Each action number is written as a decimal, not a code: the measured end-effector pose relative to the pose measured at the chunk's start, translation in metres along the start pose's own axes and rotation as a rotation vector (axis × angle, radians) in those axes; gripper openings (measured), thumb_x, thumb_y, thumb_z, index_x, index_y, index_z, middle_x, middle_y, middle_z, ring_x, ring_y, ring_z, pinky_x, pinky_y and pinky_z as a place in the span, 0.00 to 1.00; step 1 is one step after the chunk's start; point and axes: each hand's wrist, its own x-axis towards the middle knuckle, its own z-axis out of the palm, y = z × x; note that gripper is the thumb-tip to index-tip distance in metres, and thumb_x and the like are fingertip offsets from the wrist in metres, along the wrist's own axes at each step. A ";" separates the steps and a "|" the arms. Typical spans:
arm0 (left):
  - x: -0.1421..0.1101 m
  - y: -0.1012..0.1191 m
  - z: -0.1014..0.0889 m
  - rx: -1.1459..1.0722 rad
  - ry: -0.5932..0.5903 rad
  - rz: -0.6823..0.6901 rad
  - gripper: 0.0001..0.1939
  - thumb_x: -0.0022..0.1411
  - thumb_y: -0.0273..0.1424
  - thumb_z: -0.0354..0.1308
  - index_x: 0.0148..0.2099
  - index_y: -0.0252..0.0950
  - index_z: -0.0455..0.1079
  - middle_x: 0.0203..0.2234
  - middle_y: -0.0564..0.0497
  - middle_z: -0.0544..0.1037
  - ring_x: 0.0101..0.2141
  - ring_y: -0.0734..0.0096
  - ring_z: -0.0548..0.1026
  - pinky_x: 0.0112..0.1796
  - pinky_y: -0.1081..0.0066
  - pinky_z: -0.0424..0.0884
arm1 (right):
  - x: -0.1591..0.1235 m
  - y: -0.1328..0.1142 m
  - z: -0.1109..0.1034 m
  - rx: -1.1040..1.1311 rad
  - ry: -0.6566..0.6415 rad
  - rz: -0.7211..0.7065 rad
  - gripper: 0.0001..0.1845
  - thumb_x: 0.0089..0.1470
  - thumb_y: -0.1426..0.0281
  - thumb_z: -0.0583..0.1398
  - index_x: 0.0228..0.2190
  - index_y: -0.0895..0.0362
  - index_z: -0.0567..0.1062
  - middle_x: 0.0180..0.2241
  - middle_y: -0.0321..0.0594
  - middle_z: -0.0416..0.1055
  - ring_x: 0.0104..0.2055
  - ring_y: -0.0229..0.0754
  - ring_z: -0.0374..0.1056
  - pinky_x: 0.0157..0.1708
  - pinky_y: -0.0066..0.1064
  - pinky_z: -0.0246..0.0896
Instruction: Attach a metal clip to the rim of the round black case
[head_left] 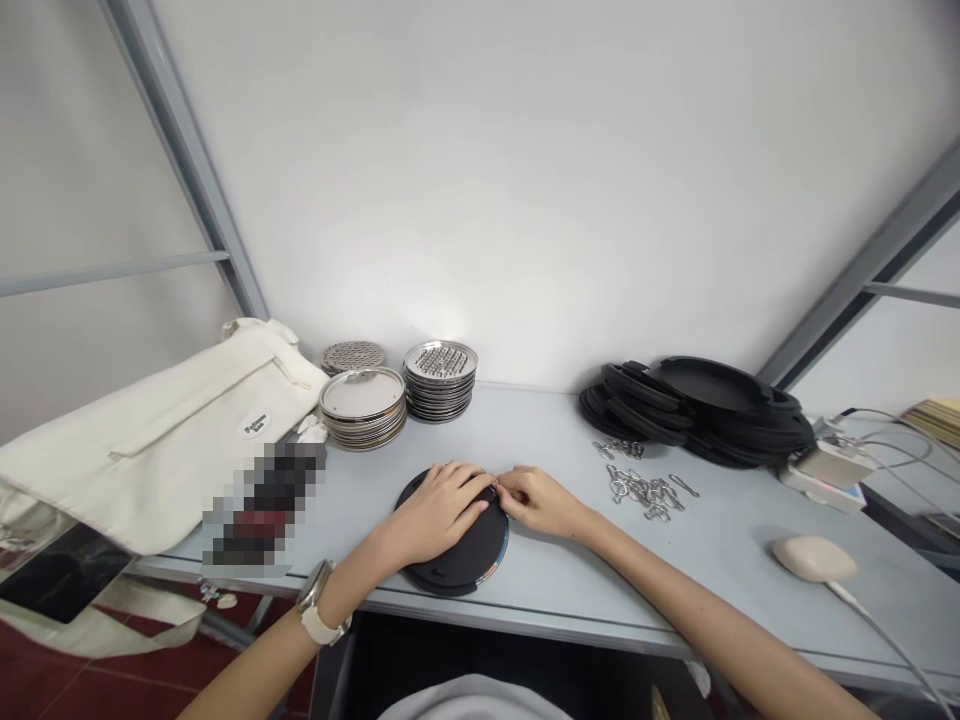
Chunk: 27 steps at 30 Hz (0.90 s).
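A black round disc [457, 560] lies on the table in front of me, with a thin coloured edge showing at its lower right. My left hand [442, 512] is laid over its top and holds it, thumb and fingertips close to the upper right rim. At that rim my right hand [544, 500] is closed in a pinch. A small shiny bit shows at its fingertips, too small and covered to make out. Loose metal clips [645, 490] are scattered to the right of my hands.
Stacked metal discs [362, 415] and a stack of perforated metal discs [440, 385] stand at the back left. A cream bag [187, 420] lies on the left. Black round covers [705, 410] are piled back right, near a white charger [832, 470] and a cream corded device [814, 558].
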 end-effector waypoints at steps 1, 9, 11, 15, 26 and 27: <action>0.000 0.000 0.000 -0.001 0.000 -0.001 0.17 0.70 0.32 0.41 0.59 0.41 0.57 0.51 0.47 0.67 0.51 0.63 0.63 0.50 0.60 0.61 | 0.000 0.000 0.000 -0.004 0.001 -0.004 0.15 0.56 0.72 0.50 0.19 0.56 0.56 0.17 0.29 0.53 0.21 0.32 0.49 0.24 0.25 0.45; 0.000 0.000 0.000 -0.017 -0.007 -0.004 0.18 0.70 0.31 0.41 0.60 0.42 0.57 0.51 0.47 0.67 0.50 0.64 0.63 0.50 0.60 0.61 | 0.000 0.001 0.000 0.008 -0.011 0.021 0.16 0.57 0.71 0.50 0.19 0.56 0.56 0.17 0.29 0.53 0.21 0.32 0.49 0.23 0.25 0.44; 0.000 0.000 0.000 -0.018 -0.007 -0.005 0.18 0.70 0.31 0.41 0.60 0.42 0.57 0.51 0.47 0.67 0.50 0.63 0.63 0.50 0.60 0.61 | 0.000 0.001 0.001 0.015 -0.013 0.023 0.15 0.57 0.71 0.50 0.19 0.56 0.57 0.17 0.29 0.52 0.21 0.32 0.49 0.23 0.25 0.44; 0.000 -0.001 0.000 -0.015 -0.005 -0.002 0.18 0.70 0.31 0.41 0.60 0.42 0.57 0.51 0.47 0.67 0.50 0.62 0.63 0.50 0.59 0.61 | 0.000 0.002 0.001 0.018 -0.010 0.025 0.15 0.55 0.72 0.51 0.18 0.56 0.57 0.17 0.29 0.53 0.21 0.32 0.49 0.23 0.25 0.45; 0.000 -0.001 0.001 -0.012 0.004 0.003 0.18 0.70 0.32 0.40 0.60 0.41 0.58 0.51 0.46 0.67 0.50 0.63 0.63 0.51 0.59 0.61 | 0.000 0.002 0.001 -0.026 0.001 0.001 0.15 0.56 0.72 0.51 0.19 0.56 0.59 0.17 0.30 0.55 0.21 0.33 0.51 0.25 0.25 0.46; 0.000 -0.001 0.001 -0.014 0.005 0.002 0.18 0.70 0.32 0.40 0.59 0.42 0.58 0.51 0.47 0.67 0.50 0.63 0.63 0.51 0.59 0.61 | 0.000 0.002 0.002 -0.031 0.004 -0.001 0.15 0.56 0.72 0.51 0.19 0.56 0.60 0.17 0.30 0.55 0.21 0.33 0.51 0.25 0.25 0.46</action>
